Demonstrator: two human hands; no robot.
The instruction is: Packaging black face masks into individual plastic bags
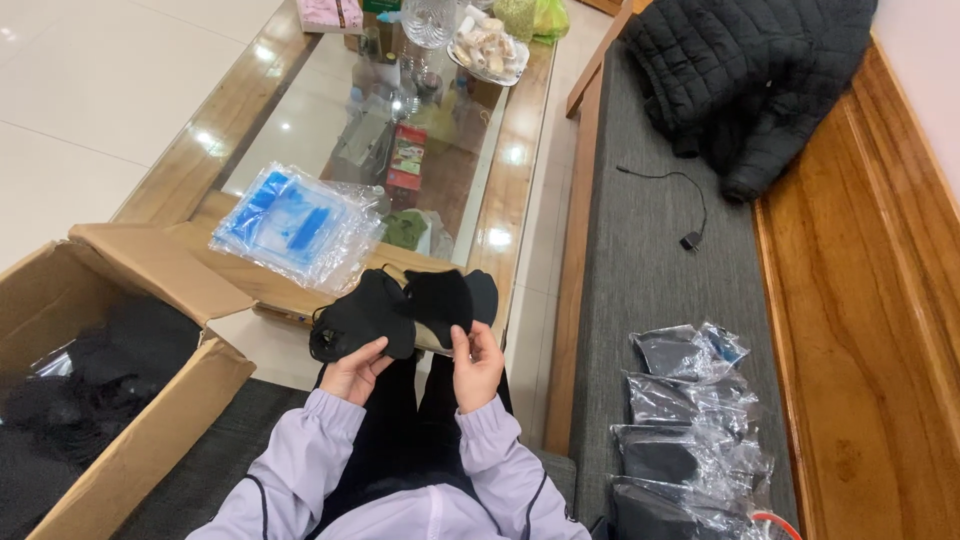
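Item one: two soft black fabric face masks [405, 308], held up over my lap, just in front of the near edge of the glass-topped wooden counter [240, 120]. My left hand [352, 372] has its fingers pinched shut on the lower edge of the left mask; my right hand [478, 365] has its fingers closed on the lower edge of the right one. The two pieces overlap at the middle. I judge them very light, limp and unbreakable, apt to fold or droop unless taken by an edge or by the thin ear loops, one of which hangs at the left.

Item two: a stack of clear plastic bags with blue backing [295, 222], lying on the counter's near end.

Item three: an open brown cardboard box [150, 400] at my left, holding dark goods; I think more masks, though the shadow makes that unsure.

Item four: a row of clear packets with black contents [685, 430] on the grey bench cushion [650, 270] to my right.

Item five: a black quilted jacket [750, 70] and a black cable [680, 200], farther along the cushion.
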